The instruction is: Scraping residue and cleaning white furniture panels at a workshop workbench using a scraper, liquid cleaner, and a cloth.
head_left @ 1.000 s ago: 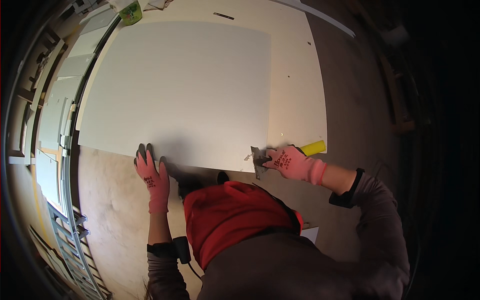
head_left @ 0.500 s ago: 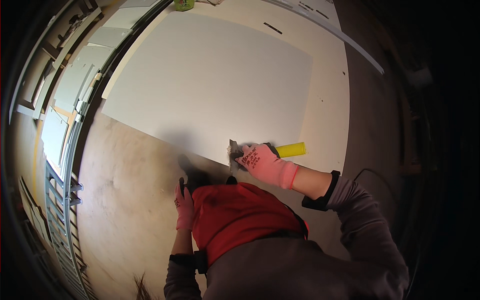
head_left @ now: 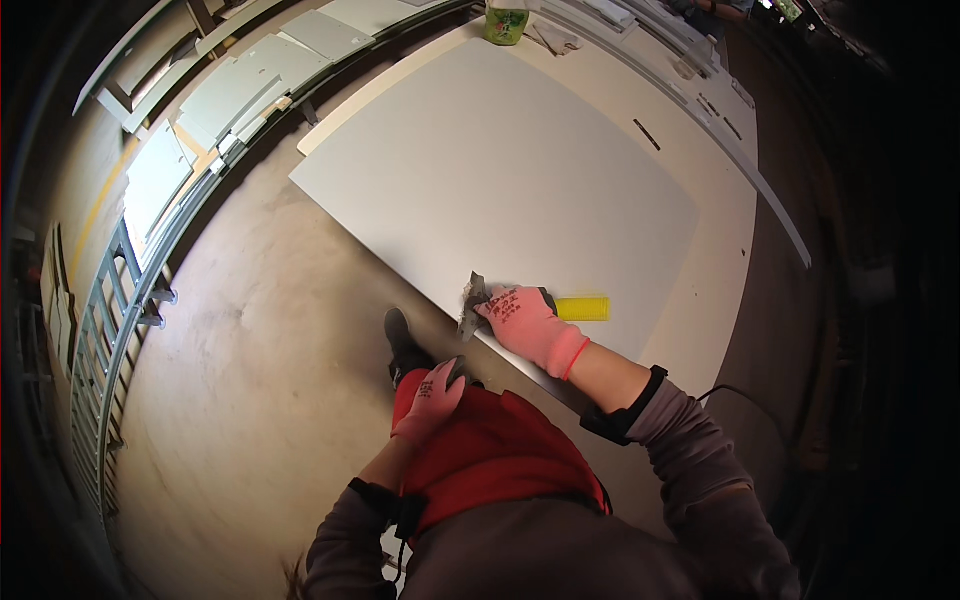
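Head view: right hand grips a yellow-handled tool, its handle pointing right, its working end hidden at the panel edge; left hand rests loosely curled and empty on a thigh.

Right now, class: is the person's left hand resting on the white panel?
No: the left hand is against the red trousers, off the panel; only the right hand is on it.

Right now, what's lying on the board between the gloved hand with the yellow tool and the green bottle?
Head view: only bare white board between the right hand and the green bottle.
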`<control>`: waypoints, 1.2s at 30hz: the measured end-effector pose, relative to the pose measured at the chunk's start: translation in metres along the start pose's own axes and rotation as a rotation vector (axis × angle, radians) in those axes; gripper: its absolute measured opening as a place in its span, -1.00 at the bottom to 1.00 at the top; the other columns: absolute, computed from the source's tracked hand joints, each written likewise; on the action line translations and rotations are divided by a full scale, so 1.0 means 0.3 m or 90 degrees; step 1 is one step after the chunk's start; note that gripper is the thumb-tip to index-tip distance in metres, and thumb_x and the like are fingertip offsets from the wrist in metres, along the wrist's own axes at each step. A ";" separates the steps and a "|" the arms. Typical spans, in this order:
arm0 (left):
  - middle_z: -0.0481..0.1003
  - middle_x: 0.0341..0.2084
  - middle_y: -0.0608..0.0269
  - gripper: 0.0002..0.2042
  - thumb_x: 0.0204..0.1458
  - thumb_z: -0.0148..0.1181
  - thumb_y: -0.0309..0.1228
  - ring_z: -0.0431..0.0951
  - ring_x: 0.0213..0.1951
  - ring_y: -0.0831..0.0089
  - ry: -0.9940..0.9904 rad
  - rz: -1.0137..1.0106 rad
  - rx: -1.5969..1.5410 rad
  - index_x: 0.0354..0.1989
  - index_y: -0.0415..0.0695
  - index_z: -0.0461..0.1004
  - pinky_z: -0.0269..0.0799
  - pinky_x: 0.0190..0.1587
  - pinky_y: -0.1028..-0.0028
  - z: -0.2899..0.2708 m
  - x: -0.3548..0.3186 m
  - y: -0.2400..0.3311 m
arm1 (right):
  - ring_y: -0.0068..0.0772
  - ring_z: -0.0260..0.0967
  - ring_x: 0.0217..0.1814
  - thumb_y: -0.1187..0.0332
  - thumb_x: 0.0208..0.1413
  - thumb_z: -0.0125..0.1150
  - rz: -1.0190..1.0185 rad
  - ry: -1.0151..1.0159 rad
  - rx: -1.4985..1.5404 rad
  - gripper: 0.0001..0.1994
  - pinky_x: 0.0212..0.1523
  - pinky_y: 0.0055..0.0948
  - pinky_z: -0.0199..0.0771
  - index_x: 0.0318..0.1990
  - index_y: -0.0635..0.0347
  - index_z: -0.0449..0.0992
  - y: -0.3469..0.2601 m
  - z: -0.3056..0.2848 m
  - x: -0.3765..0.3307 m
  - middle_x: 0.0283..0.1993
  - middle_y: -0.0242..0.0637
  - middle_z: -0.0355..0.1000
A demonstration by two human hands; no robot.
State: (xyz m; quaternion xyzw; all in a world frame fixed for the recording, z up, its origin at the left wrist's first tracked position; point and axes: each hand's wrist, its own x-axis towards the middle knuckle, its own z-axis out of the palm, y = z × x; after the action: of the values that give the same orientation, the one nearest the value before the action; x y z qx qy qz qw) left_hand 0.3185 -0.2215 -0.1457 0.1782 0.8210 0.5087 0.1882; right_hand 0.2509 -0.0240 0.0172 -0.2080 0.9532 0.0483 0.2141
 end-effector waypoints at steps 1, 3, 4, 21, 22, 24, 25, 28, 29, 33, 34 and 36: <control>0.38 -0.10 -0.13 -0.62 0.01 0.05 -0.35 0.37 -0.04 -0.03 0.002 -0.018 -0.005 -0.01 -0.29 0.31 0.30 0.02 0.24 0.016 0.004 0.000 | -0.25 0.39 -0.13 0.36 0.11 -0.17 0.006 0.007 0.017 -0.66 -0.27 -0.33 0.41 0.03 -0.03 0.42 -0.003 0.003 0.000 -0.17 -0.21 0.39; 0.38 -0.09 -0.13 -0.62 0.01 0.05 -0.35 0.37 -0.04 -0.03 0.005 -0.021 -0.017 -0.01 -0.30 0.31 0.29 0.02 0.25 0.040 0.014 -0.004 | -0.24 0.42 -0.19 0.37 0.08 -0.15 0.003 0.079 0.034 -0.74 -0.30 -0.31 0.43 -0.12 0.02 0.45 -0.010 0.048 0.023 -0.24 -0.20 0.42; 0.38 -0.09 -0.13 -0.62 0.01 0.05 -0.35 0.37 -0.03 -0.02 -0.006 -0.021 -0.032 -0.01 -0.30 0.32 0.29 0.03 0.25 0.052 0.022 -0.012 | -0.22 0.45 -0.24 0.39 0.05 -0.12 0.010 0.145 0.060 -0.79 -0.32 -0.28 0.44 -0.27 0.07 0.49 -0.013 0.068 0.044 -0.32 -0.19 0.45; 0.41 -0.10 -0.03 -0.64 0.03 0.04 -0.38 0.39 -0.01 0.13 0.055 -0.086 -0.060 0.00 -0.28 0.32 0.28 0.05 0.36 -0.611 0.370 -0.186 | -0.28 0.43 -0.23 0.37 0.07 -0.11 -0.025 0.056 -0.001 -0.73 -0.32 -0.31 0.40 -0.11 -0.02 0.48 -0.131 -0.358 0.880 -0.28 -0.28 0.44; 0.41 -0.10 -0.03 -0.64 0.03 0.04 -0.38 0.39 -0.01 0.13 0.049 -0.087 -0.063 0.00 -0.28 0.32 0.28 0.05 0.36 -0.666 0.398 -0.198 | -0.27 0.42 -0.22 0.37 0.07 -0.11 -0.030 0.072 -0.002 -0.72 -0.32 -0.31 0.40 -0.10 -0.02 0.48 -0.146 -0.386 0.932 -0.28 -0.28 0.42; 0.40 -0.09 -0.03 -0.64 0.04 0.02 -0.38 0.39 -0.01 0.13 0.038 -0.078 -0.072 0.00 -0.28 0.31 0.26 0.06 0.36 -0.768 0.451 -0.223 | -0.26 0.41 -0.22 0.37 0.07 -0.11 -0.039 0.062 -0.026 -0.72 -0.33 -0.31 0.40 -0.09 -0.02 0.47 -0.167 -0.414 1.041 -0.25 -0.26 0.40; 0.40 -0.09 -0.03 -0.64 0.04 0.02 -0.38 0.39 -0.01 0.13 0.032 -0.080 -0.074 0.00 -0.28 0.31 0.26 0.06 0.36 -0.813 0.474 -0.234 | -0.25 0.41 -0.22 0.37 0.07 -0.11 -0.016 0.059 0.012 -0.71 -0.32 -0.30 0.40 -0.07 0.00 0.45 -0.175 -0.448 1.084 -0.22 -0.23 0.39; 0.40 -0.10 -0.06 -0.65 0.01 0.04 -0.37 0.38 -0.03 0.05 0.036 -0.060 -0.083 -0.04 -0.28 0.34 0.29 0.05 0.31 -0.933 0.549 -0.270 | -0.19 0.41 -0.22 0.37 0.05 -0.08 0.053 0.081 0.102 -0.68 -0.28 -0.28 0.42 -0.01 0.06 0.40 -0.180 -0.504 1.176 -0.17 -0.16 0.36; 0.40 -0.09 -0.06 -0.64 0.00 0.04 -0.37 0.38 -0.02 0.05 0.036 -0.076 -0.075 -0.03 -0.28 0.33 0.28 0.05 0.31 -0.965 0.569 -0.285 | -0.16 0.40 -0.22 0.37 0.03 -0.05 0.094 0.108 0.154 -0.65 -0.26 -0.26 0.43 0.03 0.10 0.36 -0.178 -0.513 1.190 -0.14 -0.12 0.34; 0.41 -0.10 -0.06 -0.64 0.00 0.08 -0.36 0.40 -0.04 0.06 0.044 -0.126 -0.130 -0.03 -0.28 0.34 0.30 0.03 0.31 -1.079 0.642 -0.310 | -0.01 0.38 -0.20 0.38 -0.01 0.04 0.203 0.104 0.340 -0.54 -0.19 -0.20 0.43 0.09 0.25 0.24 -0.189 -0.550 1.129 -0.14 0.03 0.30; 0.41 -0.10 -0.06 -0.64 0.00 0.08 -0.36 0.40 -0.04 0.06 0.036 -0.123 -0.130 -0.03 -0.28 0.34 0.30 0.03 0.31 -1.095 0.661 -0.325 | -0.01 0.38 -0.20 0.38 -0.01 0.04 0.211 0.104 0.341 -0.54 -0.19 -0.20 0.43 0.09 0.25 0.24 -0.201 -0.531 1.099 -0.14 0.03 0.30; 0.46 -0.16 0.03 -0.66 0.02 0.07 -0.39 0.47 -0.11 0.25 0.036 -0.136 -0.252 -0.04 -0.29 0.35 0.33 -0.03 0.39 -1.111 0.699 -0.354 | -0.02 0.40 -0.27 0.39 0.01 0.02 0.128 0.135 0.319 -0.57 -0.28 -0.22 0.46 0.07 0.30 0.25 -0.242 -0.478 1.036 -0.19 0.07 0.30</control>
State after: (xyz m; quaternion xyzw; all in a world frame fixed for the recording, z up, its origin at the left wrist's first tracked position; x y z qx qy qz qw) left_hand -0.0372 -0.4205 -0.1310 0.0354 0.7244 0.6418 0.2493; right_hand -0.0298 -0.2329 0.0136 -0.0571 0.9682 -0.1898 0.1525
